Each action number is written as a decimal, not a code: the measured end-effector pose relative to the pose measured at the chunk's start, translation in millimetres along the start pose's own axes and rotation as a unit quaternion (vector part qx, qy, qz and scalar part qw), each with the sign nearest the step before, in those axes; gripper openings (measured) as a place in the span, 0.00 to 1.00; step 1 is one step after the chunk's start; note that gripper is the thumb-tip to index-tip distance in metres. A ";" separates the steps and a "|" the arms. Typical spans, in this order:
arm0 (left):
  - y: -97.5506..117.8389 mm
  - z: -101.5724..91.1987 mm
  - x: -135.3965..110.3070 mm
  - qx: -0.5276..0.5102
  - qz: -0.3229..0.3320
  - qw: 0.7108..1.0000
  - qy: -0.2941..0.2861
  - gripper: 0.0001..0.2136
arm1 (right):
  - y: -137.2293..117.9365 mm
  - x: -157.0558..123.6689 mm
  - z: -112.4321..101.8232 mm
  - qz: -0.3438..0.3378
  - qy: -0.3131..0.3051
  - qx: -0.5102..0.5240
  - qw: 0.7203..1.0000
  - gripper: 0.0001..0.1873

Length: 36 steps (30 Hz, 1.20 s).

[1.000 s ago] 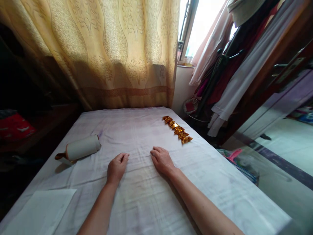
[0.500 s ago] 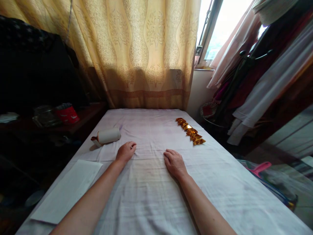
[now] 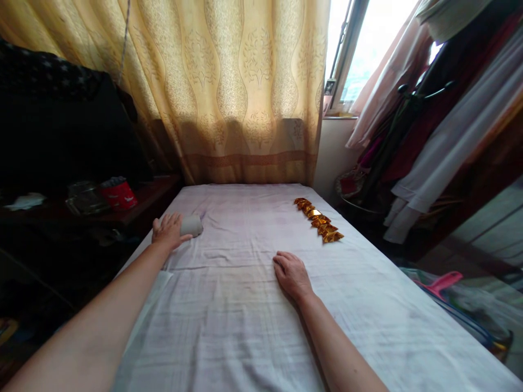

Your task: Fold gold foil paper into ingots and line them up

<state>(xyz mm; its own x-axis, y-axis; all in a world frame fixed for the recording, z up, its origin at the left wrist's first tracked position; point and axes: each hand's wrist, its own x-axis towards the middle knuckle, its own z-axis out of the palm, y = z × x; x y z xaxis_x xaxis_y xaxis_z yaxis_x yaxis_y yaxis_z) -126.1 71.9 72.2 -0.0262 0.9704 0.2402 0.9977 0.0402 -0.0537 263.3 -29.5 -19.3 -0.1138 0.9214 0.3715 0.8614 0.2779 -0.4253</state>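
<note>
My left hand [image 3: 167, 231] reaches to the left edge of the white cloth [image 3: 245, 316] and lies over a white roller [image 3: 193, 225]. Its fingers and thumb close round the roller, and only the roller's right end shows. My right hand [image 3: 291, 274] rests palm down on the cloth near the middle, fingers loosely stretched and holding nothing. A row of several gold foil folded pieces [image 3: 321, 220] lies on the cloth at the far right, well beyond my right hand.
A white sheet of paper [image 3: 153, 296] lies at the cloth's left edge, partly under my left forearm. A dark side table with a red cup [image 3: 118, 195] stands on the left. A patterned curtain [image 3: 229, 87] hangs behind, and clothes hang on the right.
My left hand has moved from the middle of the cloth out to the left and onto the roller. My right hand has stayed put. The view has swung slightly left.
</note>
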 end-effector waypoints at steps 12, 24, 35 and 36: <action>-15.8 5.3 8.9 0.045 0.032 0.998 -0.021 0.17 | -3.9 1.0 -6.1 0.021 -0.005 0.017 1.000 0.12; -24.9 16.8 12.1 -0.001 0.028 1.000 0.005 0.16 | -2.3 1.4 -6.1 0.024 -0.010 0.020 0.999 0.12; -7.6 -35.6 14.9 -0.120 0.039 0.992 0.025 0.21 | 1.6 0.2 -1.5 0.009 0.001 0.028 1.000 0.13; 0.3 -40.4 13.7 -0.139 0.052 0.988 0.030 0.21 | 2.4 0.2 -0.6 0.010 0.004 0.031 0.999 0.13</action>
<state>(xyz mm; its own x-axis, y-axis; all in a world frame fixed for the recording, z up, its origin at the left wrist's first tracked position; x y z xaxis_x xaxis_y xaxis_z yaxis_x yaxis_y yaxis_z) -123.7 75.6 114.6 0.0728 0.9496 0.3048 0.9735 -0.1340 0.1851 265.6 -28.8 -19.7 -0.0925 0.9245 0.3697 0.8314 0.2760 -0.4823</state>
